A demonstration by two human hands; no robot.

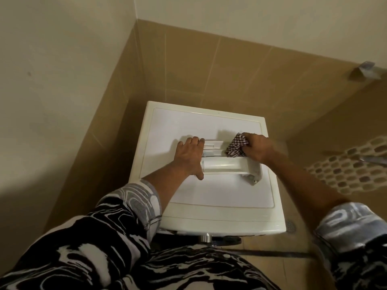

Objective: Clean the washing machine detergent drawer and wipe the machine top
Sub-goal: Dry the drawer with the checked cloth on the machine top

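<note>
As the scene is taken in from the head view, a white plastic detergent drawer (226,165) is seen lying on the flat white top of the washing machine (188,191), with its long side set across the machine. A crumpled dark-and-white checked cloth (236,147) is clenched in the right hand (256,146). The fingers are curled round the cloth, which is pressed against the far right part of the drawer. Just left of that grip, the drawer's small inner compartments are exposed. Just below the grip, toward the person, the drawer's smooth curved front panel is seen.

The left hand (189,155) is laid on the drawer's left end, to the left of the gripped cloth. Its fingers are stretched out nearly straight and its thumb is pointed down along the drawer's near corner; nothing is clasped by it.

Both upper forearms are covered by black-and-white swirl-patterned sleeves (129,206). Tan tiled walls (188,70) are seen beyond the grip. A pale perforated mat (351,164) is seen to the right of the grip, apart from the machine.
</note>
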